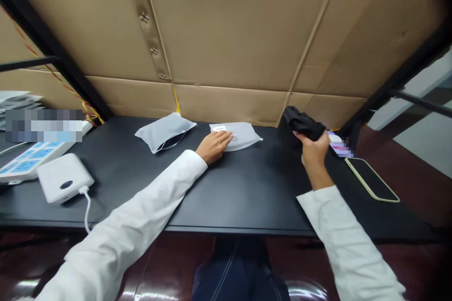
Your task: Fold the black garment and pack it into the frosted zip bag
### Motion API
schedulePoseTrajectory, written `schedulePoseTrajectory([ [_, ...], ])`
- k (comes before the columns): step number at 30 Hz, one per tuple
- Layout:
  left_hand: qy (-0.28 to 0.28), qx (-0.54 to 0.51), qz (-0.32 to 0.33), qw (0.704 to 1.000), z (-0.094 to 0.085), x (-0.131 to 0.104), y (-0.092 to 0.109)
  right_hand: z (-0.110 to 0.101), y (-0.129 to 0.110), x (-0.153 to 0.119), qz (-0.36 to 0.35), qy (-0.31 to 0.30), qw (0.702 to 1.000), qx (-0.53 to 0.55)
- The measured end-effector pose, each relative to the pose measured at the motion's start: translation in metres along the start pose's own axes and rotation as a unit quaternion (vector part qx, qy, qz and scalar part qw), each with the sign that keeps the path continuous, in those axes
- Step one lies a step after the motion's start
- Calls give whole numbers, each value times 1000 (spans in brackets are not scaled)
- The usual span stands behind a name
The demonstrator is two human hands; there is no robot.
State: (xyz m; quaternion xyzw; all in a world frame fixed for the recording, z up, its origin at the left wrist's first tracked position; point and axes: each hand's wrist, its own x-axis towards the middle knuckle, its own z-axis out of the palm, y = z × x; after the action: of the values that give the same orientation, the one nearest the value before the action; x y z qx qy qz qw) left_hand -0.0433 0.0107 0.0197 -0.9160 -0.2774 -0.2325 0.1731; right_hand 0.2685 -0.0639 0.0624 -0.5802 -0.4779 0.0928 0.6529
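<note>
My left hand [213, 146] lies on a frosted white zip bag [245, 135] at the back of the black table, its fingers stretched over the bag's left part beside a small white label. That bag looks flat. Raised above the table to the right, my right hand [315, 148] is closed around a bunched black cloth item [303, 122]; its exact kind does not show. Left of my left hand, a second frosted zip bag [164, 130] rests with its mouth gaping and something dark showing at the opening.
A white power bank [64, 178] with a cable and a power strip [38, 155] are on the left. A phone in a pale case [371, 179] lies at the right, near a small white object [334, 138]. A cardboard wall [229, 33] stands behind the table [243, 197].
</note>
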Motion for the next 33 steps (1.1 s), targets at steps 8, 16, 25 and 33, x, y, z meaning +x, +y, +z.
schedulePoseTrajectory([
  [8,-18,-191,20,981,1,-2,8,38,-15,-69,-352,-446,819,-79],
  [16,39,-281,41,958,3,-4,0,72,3,-65,-390,-503,764,-100],
  [25,29,-132,62,989,9,10,45,108,4,-60,-198,-330,875,-296],
  [33,31,-46,-13,998,6,1,14,93,-13,-85,-356,-366,835,-203],
])
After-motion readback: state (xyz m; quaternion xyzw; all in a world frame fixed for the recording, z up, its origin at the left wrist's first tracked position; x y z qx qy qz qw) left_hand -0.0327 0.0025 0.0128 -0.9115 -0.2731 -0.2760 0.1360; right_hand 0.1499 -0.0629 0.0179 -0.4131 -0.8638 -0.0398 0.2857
